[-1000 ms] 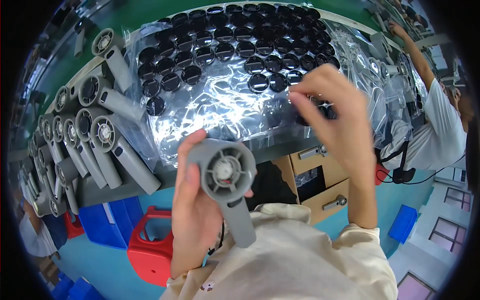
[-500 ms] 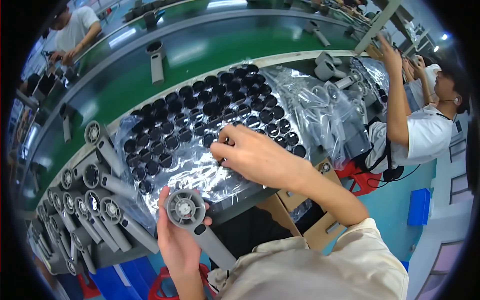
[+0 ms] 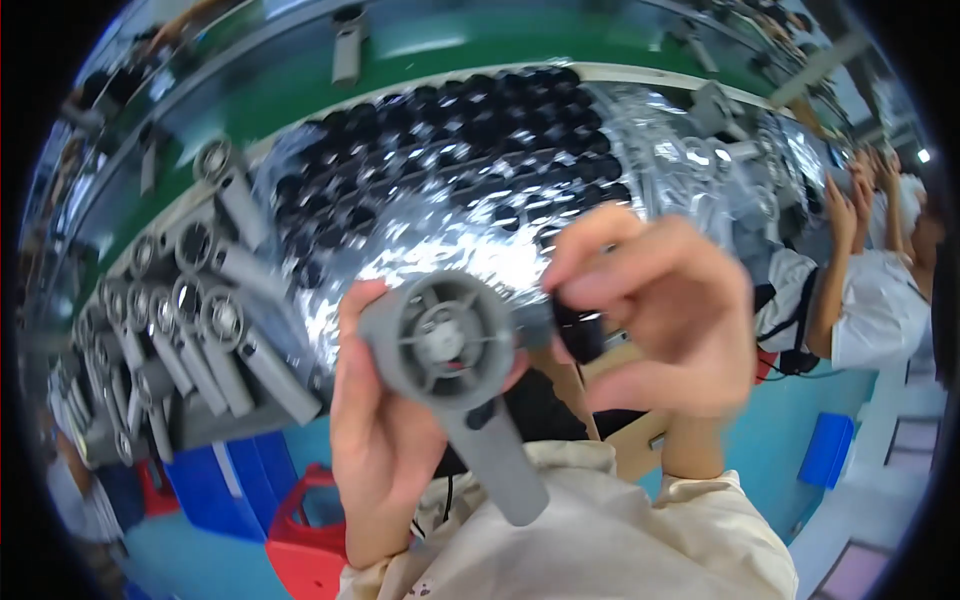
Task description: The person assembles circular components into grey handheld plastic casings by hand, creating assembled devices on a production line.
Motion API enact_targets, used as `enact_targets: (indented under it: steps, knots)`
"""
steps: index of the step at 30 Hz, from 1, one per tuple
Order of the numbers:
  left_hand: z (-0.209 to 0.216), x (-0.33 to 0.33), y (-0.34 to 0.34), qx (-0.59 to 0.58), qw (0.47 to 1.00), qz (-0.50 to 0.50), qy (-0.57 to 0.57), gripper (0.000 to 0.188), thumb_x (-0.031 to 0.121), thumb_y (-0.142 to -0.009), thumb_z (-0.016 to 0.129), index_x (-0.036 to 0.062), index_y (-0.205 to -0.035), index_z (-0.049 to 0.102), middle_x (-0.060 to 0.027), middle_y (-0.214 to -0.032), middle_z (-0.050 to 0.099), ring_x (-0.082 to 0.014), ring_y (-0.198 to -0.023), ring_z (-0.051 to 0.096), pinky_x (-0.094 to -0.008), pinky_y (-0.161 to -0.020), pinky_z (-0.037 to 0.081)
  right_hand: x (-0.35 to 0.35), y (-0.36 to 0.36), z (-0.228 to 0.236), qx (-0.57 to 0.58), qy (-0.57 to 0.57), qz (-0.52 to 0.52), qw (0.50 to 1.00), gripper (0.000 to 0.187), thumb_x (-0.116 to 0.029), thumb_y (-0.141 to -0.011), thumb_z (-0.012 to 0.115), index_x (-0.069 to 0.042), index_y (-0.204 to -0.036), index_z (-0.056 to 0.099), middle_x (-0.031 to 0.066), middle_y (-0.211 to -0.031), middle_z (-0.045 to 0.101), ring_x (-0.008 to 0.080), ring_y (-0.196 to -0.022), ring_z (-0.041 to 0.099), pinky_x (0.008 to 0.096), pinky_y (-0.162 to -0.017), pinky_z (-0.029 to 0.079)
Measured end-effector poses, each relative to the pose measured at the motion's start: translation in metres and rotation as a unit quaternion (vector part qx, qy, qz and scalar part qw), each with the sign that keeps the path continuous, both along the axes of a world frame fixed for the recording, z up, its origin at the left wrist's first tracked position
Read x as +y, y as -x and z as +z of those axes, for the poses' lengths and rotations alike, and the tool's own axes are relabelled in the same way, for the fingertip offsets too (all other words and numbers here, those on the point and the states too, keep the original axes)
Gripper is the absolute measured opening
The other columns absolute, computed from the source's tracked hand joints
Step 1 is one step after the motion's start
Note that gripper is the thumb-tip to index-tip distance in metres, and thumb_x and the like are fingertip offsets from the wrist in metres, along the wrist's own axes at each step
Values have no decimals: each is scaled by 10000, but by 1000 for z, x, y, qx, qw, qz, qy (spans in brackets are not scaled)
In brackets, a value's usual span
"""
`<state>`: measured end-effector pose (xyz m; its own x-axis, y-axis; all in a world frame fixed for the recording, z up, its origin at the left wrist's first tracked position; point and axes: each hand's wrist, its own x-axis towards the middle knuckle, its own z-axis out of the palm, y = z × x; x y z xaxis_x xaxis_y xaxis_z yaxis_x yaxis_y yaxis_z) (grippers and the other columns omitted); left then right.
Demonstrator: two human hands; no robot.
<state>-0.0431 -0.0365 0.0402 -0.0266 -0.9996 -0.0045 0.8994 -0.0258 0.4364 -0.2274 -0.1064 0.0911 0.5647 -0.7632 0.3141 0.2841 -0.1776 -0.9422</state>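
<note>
A grey handheld fan housing (image 3: 447, 342), with a round spoked head and a straight handle, is gripped around the head by my left hand (image 3: 380, 435). Its open front faces up, and the handle slants down toward my shirt. Just right of the head, my right hand (image 3: 670, 315) pinches a glossy black round cap (image 3: 580, 335) between thumb and fingers, blurred by motion. Cap and housing look close together; whether they touch I cannot tell. Beyond both hands, rows of similar black caps (image 3: 470, 130) lie on shiny clear plastic film (image 3: 400, 245).
More grey fan housings (image 3: 275, 375) crowd the bench at left. A green conveyor (image 3: 250, 130) runs behind. Clear plastic bags (image 3: 680, 165) lie at right, near a seated co-worker (image 3: 870, 315). Below stand a red stool (image 3: 300, 530), a blue bin (image 3: 240, 485) and a cardboard box (image 3: 625, 440).
My right hand has come back from the rows of caps with a black cap in its fingers. The housing in my left hand has risen closer, and the view has shifted.
</note>
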Motion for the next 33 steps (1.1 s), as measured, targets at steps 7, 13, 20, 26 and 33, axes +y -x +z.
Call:
enact_targets:
  steps: [7,13,20,26,33]
  knots:
    - [16,14,1,-76,995,62,-1,516,385,-909,473,89,-1268,251,-178,-1229,413,-280,-1073,520,-426,-809,510,-3,-1,9,75,224,-18,972,458,10,-618,747,79,-991,492,301,-999,508,307,-866,599,342,-757,510]
    - [1,16,-4,-4,987,47,152,556,413,-935,394,67,-1335,224,-169,-1251,456,-282,-1166,460,-410,-961,417,-7,-7,9,92,321,44,941,481,-28,-593,762,70,-989,507,296,-1004,532,309,-882,601,321,-789,483]
    - [30,20,6,-154,978,133,-49,716,355,-765,709,39,-1248,287,-160,-1124,504,-199,-997,518,-329,-857,416,-6,-9,10,105,309,51,944,472,-32,-607,762,68,-993,509,303,-1007,530,305,-887,601,326,-800,480]
    - [31,18,6,-173,974,132,-59,722,379,-759,709,33,-1245,301,-128,-1087,500,-167,-967,506,-298,-834,406,-2,-8,6,87,271,39,958,502,-78,-630,778,87,-1019,506,300,-995,533,309,-892,602,330,-799,488]
    - [12,19,-6,-298,949,87,53,607,509,-908,380,84,-1309,217,-182,-1225,459,-276,-1125,493,-367,-930,433,-3,-7,20,187,317,51,928,505,-165,-657,784,104,-1010,542,277,-949,548,303,-841,614,328,-765,504]
